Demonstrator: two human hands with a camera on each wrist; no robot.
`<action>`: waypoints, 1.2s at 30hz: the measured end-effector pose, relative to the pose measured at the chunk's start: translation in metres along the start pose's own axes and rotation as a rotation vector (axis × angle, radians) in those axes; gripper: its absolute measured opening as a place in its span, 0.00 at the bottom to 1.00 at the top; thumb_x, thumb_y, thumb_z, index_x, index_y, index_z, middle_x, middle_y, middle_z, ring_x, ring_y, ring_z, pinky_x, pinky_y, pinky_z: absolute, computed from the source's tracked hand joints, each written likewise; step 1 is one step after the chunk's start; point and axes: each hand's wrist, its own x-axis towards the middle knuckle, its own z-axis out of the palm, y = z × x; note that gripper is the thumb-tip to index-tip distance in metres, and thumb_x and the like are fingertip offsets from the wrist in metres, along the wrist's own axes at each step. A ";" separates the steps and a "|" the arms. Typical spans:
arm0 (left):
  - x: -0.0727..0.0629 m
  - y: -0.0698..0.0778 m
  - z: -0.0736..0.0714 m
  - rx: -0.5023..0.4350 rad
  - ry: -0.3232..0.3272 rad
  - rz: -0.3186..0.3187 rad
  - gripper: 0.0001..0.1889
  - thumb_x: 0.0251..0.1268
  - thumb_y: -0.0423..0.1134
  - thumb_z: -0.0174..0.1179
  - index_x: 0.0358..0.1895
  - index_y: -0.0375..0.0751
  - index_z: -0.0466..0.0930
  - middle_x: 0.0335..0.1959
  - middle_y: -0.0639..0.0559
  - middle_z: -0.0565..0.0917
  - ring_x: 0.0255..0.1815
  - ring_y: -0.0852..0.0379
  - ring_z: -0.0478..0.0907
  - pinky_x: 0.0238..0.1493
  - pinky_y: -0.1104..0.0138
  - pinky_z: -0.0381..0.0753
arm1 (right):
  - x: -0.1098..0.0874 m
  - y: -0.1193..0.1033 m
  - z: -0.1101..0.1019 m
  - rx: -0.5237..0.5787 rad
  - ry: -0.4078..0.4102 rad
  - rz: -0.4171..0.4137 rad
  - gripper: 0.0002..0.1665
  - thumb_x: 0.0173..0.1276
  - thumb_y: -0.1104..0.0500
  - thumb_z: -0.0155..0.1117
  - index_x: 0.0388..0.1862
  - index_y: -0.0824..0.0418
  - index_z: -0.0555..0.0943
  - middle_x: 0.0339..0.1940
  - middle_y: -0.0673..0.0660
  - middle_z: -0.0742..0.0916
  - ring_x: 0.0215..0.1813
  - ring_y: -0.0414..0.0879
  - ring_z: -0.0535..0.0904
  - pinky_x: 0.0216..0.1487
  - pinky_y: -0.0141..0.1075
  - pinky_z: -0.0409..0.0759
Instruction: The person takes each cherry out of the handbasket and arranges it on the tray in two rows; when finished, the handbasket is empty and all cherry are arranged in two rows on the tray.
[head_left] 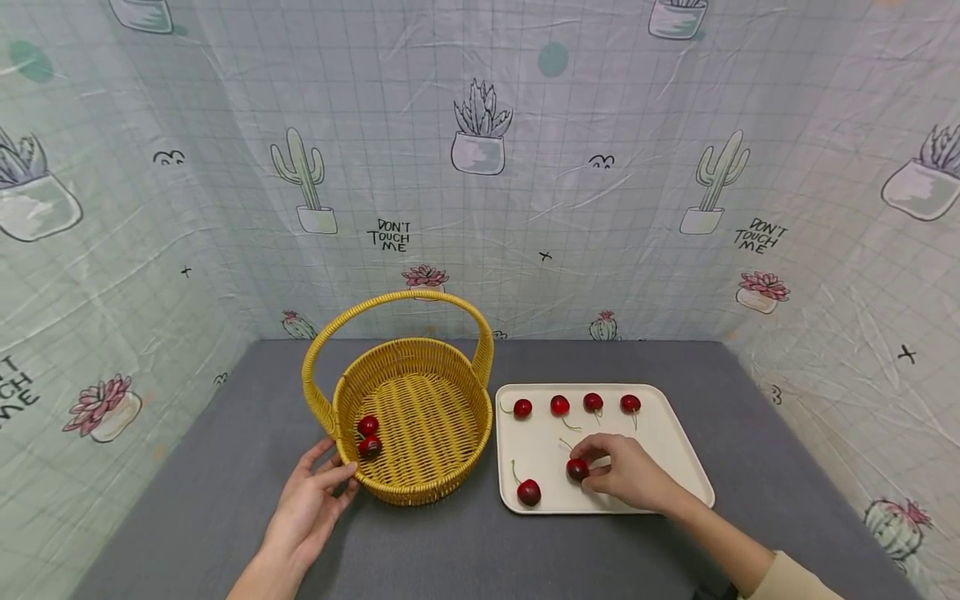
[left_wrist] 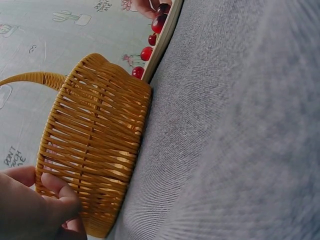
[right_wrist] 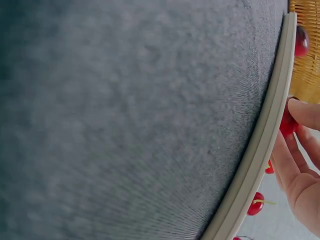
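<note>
A round yellow wicker basket (head_left: 420, 492) with a tall arched handle stands on the left of the table, two dark red cherries (head_left: 369, 447) inside it near the left wall. My left hand (head_left: 309, 500) grips its left rim, thumb on the outer weave (left_wrist: 90, 145). On the right, a cream rectangular tray (head_left: 622, 492) carries several stemmed cherries. With thumb and fingers, my right hand (head_left: 626, 471) pinches a dark cherry (head_left: 577, 470) over the tray's near half; whether it touches the tray I cannot tell. Another cherry (head_left: 528, 492) lies at the tray's near left corner.
Along the tray's far side sits a row of cherries, among them a bright red one (head_left: 560, 406). The tray stands close to the basket's right side. Grey cloth (head_left: 450, 550) covers the table, and a cactus-print curtain (head_left: 480, 250) hangs behind and at both sides.
</note>
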 end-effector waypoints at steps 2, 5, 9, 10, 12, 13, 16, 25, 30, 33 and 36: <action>0.000 0.000 0.000 0.000 0.001 0.000 0.35 0.78 0.25 0.52 0.76 0.45 0.42 0.62 0.48 0.68 0.47 0.61 0.73 0.47 0.66 0.74 | -0.001 0.000 0.000 0.010 -0.003 -0.005 0.18 0.56 0.73 0.76 0.45 0.63 0.85 0.41 0.51 0.86 0.46 0.49 0.82 0.47 0.39 0.85; 0.000 0.000 0.000 -0.001 0.003 -0.001 0.35 0.78 0.24 0.52 0.76 0.45 0.42 0.62 0.48 0.68 0.47 0.60 0.73 0.47 0.66 0.74 | -0.003 0.000 0.001 0.026 -0.015 -0.006 0.18 0.55 0.72 0.77 0.44 0.62 0.85 0.40 0.51 0.86 0.45 0.48 0.82 0.46 0.37 0.85; 0.000 0.000 0.000 -0.001 0.005 -0.002 0.35 0.78 0.24 0.51 0.77 0.45 0.42 0.61 0.49 0.68 0.46 0.60 0.73 0.47 0.66 0.75 | -0.007 0.000 0.001 0.057 -0.042 -0.006 0.18 0.55 0.70 0.79 0.44 0.62 0.85 0.39 0.51 0.86 0.44 0.47 0.82 0.45 0.37 0.85; 0.000 0.000 0.000 -0.001 0.004 -0.002 0.35 0.78 0.24 0.51 0.77 0.45 0.42 0.61 0.49 0.68 0.46 0.61 0.73 0.47 0.66 0.75 | -0.008 0.000 0.001 0.060 -0.048 -0.004 0.18 0.56 0.69 0.80 0.44 0.61 0.85 0.39 0.51 0.86 0.44 0.47 0.82 0.46 0.37 0.85; 0.000 0.000 0.000 -0.001 0.004 -0.001 0.35 0.78 0.24 0.52 0.77 0.45 0.42 0.61 0.49 0.69 0.46 0.61 0.73 0.47 0.66 0.75 | -0.009 0.000 0.002 0.068 -0.061 -0.005 0.18 0.56 0.67 0.80 0.44 0.62 0.85 0.39 0.51 0.86 0.44 0.47 0.82 0.46 0.37 0.85; 0.000 -0.001 0.000 -0.002 0.004 -0.001 0.35 0.78 0.24 0.51 0.77 0.45 0.42 0.61 0.49 0.68 0.46 0.60 0.73 0.47 0.66 0.75 | -0.010 0.000 0.002 0.070 -0.067 -0.006 0.18 0.57 0.67 0.80 0.45 0.61 0.84 0.39 0.51 0.85 0.44 0.47 0.82 0.46 0.37 0.85; 0.000 -0.001 -0.001 -0.001 0.005 -0.002 0.35 0.78 0.24 0.51 0.77 0.45 0.42 0.60 0.49 0.69 0.46 0.60 0.73 0.47 0.66 0.75 | -0.011 -0.001 0.002 0.074 -0.084 -0.003 0.17 0.58 0.66 0.80 0.45 0.61 0.84 0.40 0.52 0.85 0.44 0.47 0.82 0.46 0.36 0.85; 0.002 0.000 0.000 -0.003 0.003 -0.006 0.36 0.78 0.24 0.52 0.78 0.44 0.41 0.61 0.49 0.69 0.46 0.60 0.73 0.47 0.66 0.75 | -0.012 0.001 0.001 0.107 -0.094 -0.029 0.20 0.57 0.66 0.81 0.47 0.64 0.83 0.40 0.53 0.85 0.44 0.45 0.82 0.46 0.37 0.85; 0.002 0.000 -0.001 -0.005 -0.005 -0.006 0.36 0.78 0.24 0.51 0.78 0.43 0.40 0.63 0.48 0.67 0.47 0.60 0.72 0.47 0.66 0.74 | -0.011 -0.001 -0.001 0.113 -0.109 -0.036 0.21 0.57 0.66 0.82 0.48 0.65 0.83 0.40 0.53 0.85 0.44 0.47 0.82 0.46 0.39 0.86; 0.002 0.000 -0.001 -0.004 -0.005 -0.004 0.36 0.78 0.24 0.51 0.78 0.43 0.40 0.63 0.47 0.67 0.48 0.60 0.71 0.47 0.66 0.74 | -0.010 -0.004 -0.004 0.092 -0.118 -0.025 0.22 0.57 0.65 0.82 0.48 0.64 0.83 0.41 0.52 0.85 0.45 0.48 0.82 0.48 0.41 0.85; 0.002 -0.001 0.000 0.004 -0.004 0.003 0.36 0.78 0.24 0.51 0.78 0.43 0.40 0.65 0.46 0.66 0.49 0.60 0.71 0.47 0.65 0.74 | -0.007 -0.007 -0.008 0.057 -0.115 -0.029 0.22 0.58 0.63 0.82 0.49 0.64 0.83 0.42 0.53 0.85 0.47 0.50 0.82 0.49 0.44 0.85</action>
